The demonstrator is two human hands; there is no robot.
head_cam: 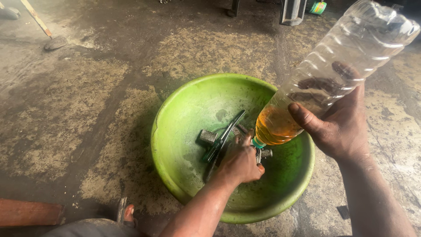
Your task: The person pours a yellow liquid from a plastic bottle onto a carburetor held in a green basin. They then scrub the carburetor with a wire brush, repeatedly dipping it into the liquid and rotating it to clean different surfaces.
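Plastic bottle [337, 74] tilts in right hand [337, 125]; left hand [240, 163] seemingly at its neck.

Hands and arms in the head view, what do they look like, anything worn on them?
Both arms are bare, with no sleeves, gloves, watch or rings in view. The left hand and right hand look grimy, with dark smudges on the fingers.

bowl [175, 131] on floor [79, 87] | metal parts [208, 137] in bowl | bottle [333, 74] tilted above bowl's right side
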